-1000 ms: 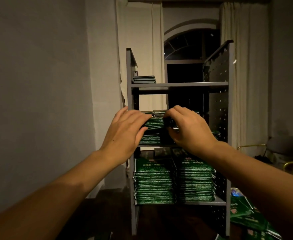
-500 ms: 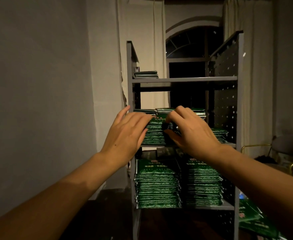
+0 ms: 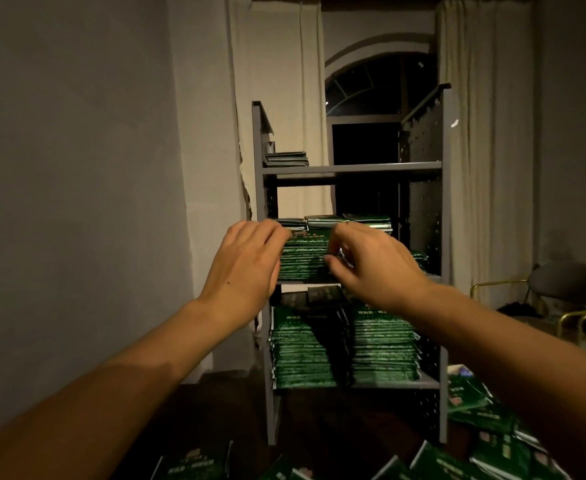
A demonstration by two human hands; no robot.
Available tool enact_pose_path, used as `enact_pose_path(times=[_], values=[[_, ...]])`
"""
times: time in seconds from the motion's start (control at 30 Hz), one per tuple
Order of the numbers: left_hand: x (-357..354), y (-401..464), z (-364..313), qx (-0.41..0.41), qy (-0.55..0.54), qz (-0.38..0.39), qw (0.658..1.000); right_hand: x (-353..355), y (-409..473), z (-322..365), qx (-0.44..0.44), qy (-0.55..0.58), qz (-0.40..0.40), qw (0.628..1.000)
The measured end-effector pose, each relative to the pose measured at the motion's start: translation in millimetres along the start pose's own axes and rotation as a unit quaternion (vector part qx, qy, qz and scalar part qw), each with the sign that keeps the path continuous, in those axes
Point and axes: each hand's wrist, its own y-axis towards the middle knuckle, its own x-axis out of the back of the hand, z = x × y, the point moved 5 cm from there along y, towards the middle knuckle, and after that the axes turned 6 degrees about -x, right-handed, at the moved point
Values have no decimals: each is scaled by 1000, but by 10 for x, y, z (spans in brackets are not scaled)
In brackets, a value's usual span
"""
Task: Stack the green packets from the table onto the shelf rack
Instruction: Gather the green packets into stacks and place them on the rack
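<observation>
Loose green packets [image 3: 485, 455] are lying scattered on the dark table [image 3: 215, 410] at the near edge, some overlapping, most of them to the right. Both bare forearms are reaching forward over them toward the grey shelf rack [image 3: 444, 237], which is standing on the table.

The left hand [image 3: 246, 268] is held at the left end of the middle shelf, its fingers straight and close together, the fingertips lying against the left side of a stack of packets [image 3: 302, 258] there. It is gripping nothing. The right hand [image 3: 371, 268] is sitting at the right side of the same stack, its fingers curled forward and the thumb tucked under toward the packet edges. Whether it is pinching a packet or only pressing on the pile, I cannot tell, since the fingertips are blurred and partly hidden.

Below the hands, the bottom shelf is holding two tall piles of packets [image 3: 381, 344] side by side, nearly filling it. Behind the stack on the middle shelf, more packets are lying flat at a similar height. On the top shelf a small flat pile [image 3: 286, 159] is sitting at the left end.

Further back, pale curtains [image 3: 485, 150] are hanging on either side of a dark arched window [image 3: 378, 84], and a chair with a gold-coloured frame [image 3: 568, 289] is standing to the right.
</observation>
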Motion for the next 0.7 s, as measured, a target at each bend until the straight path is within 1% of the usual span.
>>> enact_pose_path(times=[0.17,0.37,0.47,0.6,0.7], values=[[352,-185,-233,14,-48,87,995,181,-269,281,-15,30,69,997],[667,-575,-529,48,-114,124,985,219,-742,526,-28,80,103,991],[761,-799,-703,63,-141,140,978,186,-1024,605,-34,96,141,985],[778,-1091,-914,86,-189,176,962,64,-1330,621,-47,111,185,975],[740,-1313,-1061,100,-239,205,944,-77,-1547,624,-67,127,217,965]])
